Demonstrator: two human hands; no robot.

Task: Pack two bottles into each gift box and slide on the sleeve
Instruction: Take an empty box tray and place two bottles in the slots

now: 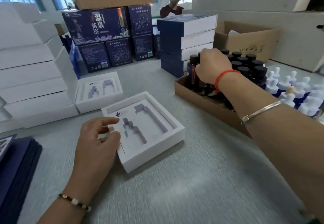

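head view, centre of frame: the open white gift box [142, 130] sits on the grey table [201, 180], both foam slots bare, and the left hand [95, 141] rests on its lower-left edge with fingers loosely curled, holding nothing. right of centre, the right hand [212, 66] curls its fingers round a black-capped dark bottle [192, 69] standing in the cardboard tray [192, 94] with the other dark bottles. white dropper bottles [289, 90] crowd the far right, finished sleeved boxes [187, 41] stack behind the tray, and a second open box [99, 90] lies at centre left.
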